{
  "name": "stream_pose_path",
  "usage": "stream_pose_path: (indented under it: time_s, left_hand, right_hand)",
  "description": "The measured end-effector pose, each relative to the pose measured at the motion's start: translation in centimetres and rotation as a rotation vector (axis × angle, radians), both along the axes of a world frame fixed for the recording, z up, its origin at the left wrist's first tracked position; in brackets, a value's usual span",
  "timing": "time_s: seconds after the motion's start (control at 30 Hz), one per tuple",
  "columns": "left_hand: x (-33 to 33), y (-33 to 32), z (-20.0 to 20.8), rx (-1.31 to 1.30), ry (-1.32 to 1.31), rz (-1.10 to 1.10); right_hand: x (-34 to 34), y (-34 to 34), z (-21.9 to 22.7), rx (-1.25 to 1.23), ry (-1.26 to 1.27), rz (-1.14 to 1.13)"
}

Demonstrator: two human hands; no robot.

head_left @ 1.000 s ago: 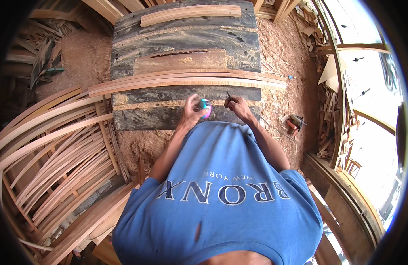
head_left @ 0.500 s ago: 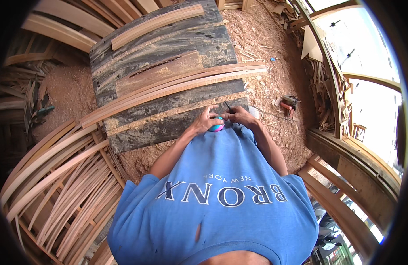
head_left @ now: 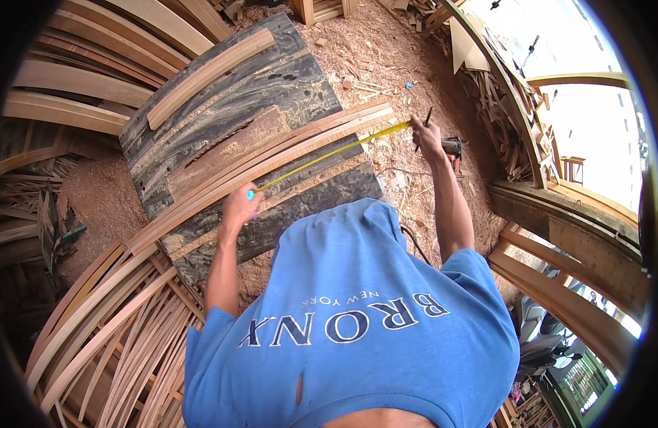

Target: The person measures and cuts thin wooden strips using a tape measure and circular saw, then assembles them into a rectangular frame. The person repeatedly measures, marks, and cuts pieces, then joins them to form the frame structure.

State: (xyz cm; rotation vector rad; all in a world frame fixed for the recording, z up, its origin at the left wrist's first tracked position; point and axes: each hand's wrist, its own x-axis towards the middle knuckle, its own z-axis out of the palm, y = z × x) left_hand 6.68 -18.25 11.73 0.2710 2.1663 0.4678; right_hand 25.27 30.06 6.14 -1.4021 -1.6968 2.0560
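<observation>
Fingers of the left hand are curled around the small teal and purple case of a tape measure, leaving little gap; their exact grip is blurred. Fingers of the right hand are pinched together at the other end of the tape, with a thin dark pencil-like stick also caught among them, one tip pointing to the far side. How the fingertips meet the end of the tape is too small to tell.

Between the hands the yellow blade is stretched in a nearly straight line, from the near left to the far right. Its long axis runs almost parallel to a bundle of long, pale wooden strips, on the near side of them. The strips lie slantwise across a dark, dusty tabletop, their right end sticking out past its right edge.

The left hand is nearer to the strips, beside their near edge and over the table; whether it touches them cannot be told. The right hand is just beyond their right end, apart from it, above a floor strewn with shavings. A shorter board rests at the far side of the table, well apart from both hands, and an orange and grey tool lies just right of the right forearm.
</observation>
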Motion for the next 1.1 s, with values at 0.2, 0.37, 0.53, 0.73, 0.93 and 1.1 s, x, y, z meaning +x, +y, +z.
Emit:
stream_pose_path:
  time_s: [0.2, 0.37, 0.53, 0.73, 0.93, 1.1]
  left_hand:
    - [-6.1, -6.3, 0.3, -0.192, 0.409, -0.163]
    - [-6.1, -6.9, -1.2, -0.262, 0.349, -0.103]
    - [-5.0, -6.4, -2.0, -0.257, 0.385, -0.049]
    - [-5.7, -6.7, -2.0, -0.274, 0.37, -0.048]
    - [-6.6, -6.2, -1.9, -0.268, 0.349, -0.014]
    - [-6.2, -5.7, -2.3, -0.335, 0.353, -0.006]
  right_hand:
    - [-3.8, 2.8, -5.0, 0.174, -0.101, -0.024]
    - [-5.6, 0.8, -6.3, 0.553, -0.373, 0.117]
    - [-6.3, -1.1, -5.7, 0.662, -0.525, 0.147]
    - [-6.2, -1.7, -5.1, 0.648, -0.475, 0.168]
    - [-5.9, -1.9, -5.3, 0.691, -0.404, 0.15]
    - [-5.9, -1.8, -4.6, 0.608, -0.362, 0.148]
